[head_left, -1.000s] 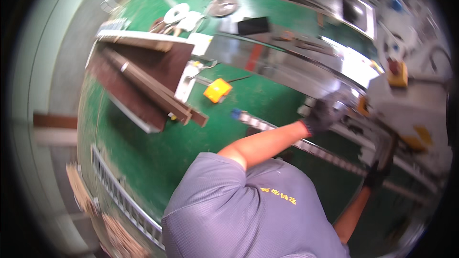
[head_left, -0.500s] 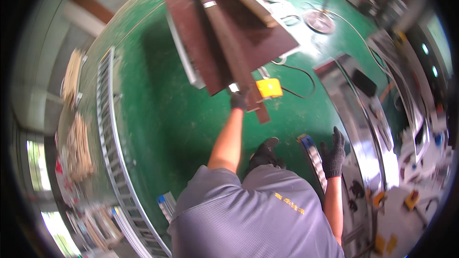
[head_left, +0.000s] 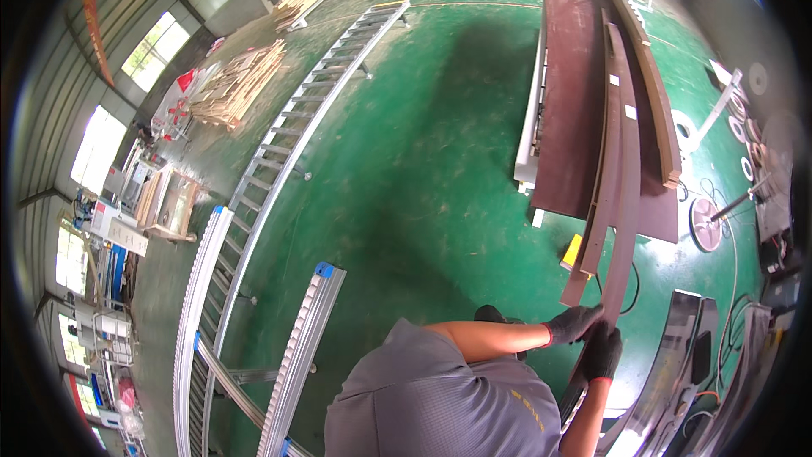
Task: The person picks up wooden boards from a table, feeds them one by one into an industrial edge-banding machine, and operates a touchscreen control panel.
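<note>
My left hand point(head_left: 572, 324), in a dark glove, is closed around the near end of a long dark brown strip point(head_left: 627, 195). Just below it my right hand point(head_left: 602, 354), gloved too, grips the same strip. That strip runs away from me over a brown panel top point(head_left: 568, 85) and bears a small white label. A second brown strip point(head_left: 600, 211) lies close along its left side, its near end jutting past the panel. Beneath this end a yellow box point(head_left: 573, 251) shows in part. A thicker brown beam point(head_left: 647, 76) rests along the panel's right side.
Left of me stand a long roller conveyor point(head_left: 275, 148) and shorter rail sections point(head_left: 300, 355). Stacked wood strips point(head_left: 241, 85) lie farther off. At the right are a round-based stand point(head_left: 705, 224), cables on the green floor point(head_left: 406, 195), and dark glossy panels point(head_left: 668, 372).
My view has swung, so the panel now appears farther right. My right hand, open and empty before, has come across to the strip beside my left hand.
</note>
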{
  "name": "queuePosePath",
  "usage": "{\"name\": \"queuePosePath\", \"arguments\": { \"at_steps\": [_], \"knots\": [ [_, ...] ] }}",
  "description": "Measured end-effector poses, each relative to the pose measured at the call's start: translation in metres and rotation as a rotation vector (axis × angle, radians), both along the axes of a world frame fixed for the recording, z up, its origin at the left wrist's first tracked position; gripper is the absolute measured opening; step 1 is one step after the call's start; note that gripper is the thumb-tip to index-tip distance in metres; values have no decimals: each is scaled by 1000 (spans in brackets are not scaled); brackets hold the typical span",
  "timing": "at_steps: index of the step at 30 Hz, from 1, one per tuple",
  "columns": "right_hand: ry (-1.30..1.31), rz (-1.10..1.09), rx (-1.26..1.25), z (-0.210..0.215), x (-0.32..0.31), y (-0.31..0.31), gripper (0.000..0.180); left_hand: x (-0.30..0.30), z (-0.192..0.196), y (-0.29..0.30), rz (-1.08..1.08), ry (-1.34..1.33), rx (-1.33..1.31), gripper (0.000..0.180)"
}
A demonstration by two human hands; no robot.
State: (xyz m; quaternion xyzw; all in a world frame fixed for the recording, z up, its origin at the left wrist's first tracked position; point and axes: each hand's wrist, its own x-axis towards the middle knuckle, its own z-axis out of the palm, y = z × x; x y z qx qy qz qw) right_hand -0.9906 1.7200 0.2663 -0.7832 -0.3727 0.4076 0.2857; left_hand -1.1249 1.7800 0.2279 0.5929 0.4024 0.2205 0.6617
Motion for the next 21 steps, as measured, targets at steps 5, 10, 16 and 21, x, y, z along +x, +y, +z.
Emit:
{"name": "queuePosePath", "arguments": {
  "at_steps": [5, 10, 16, 21],
  "knots": [
    [-250, -53, 56, 10, 12, -116, 47, 55, -12, 54, 218, -427, -422, 55],
    [-181, -116, 10, 34, 25, -292, 37, 89, -50, 118, 192, -639, -643, 39],
    [-550, -331, -537, 104, -16, -489, 53, 113, -65, 112, 324, -470, -678, 32],
    [-633, -488, -296, 99, -54, -493, 45, 76, -4, -35, -174, -307, -687, 39]
  ]
}}
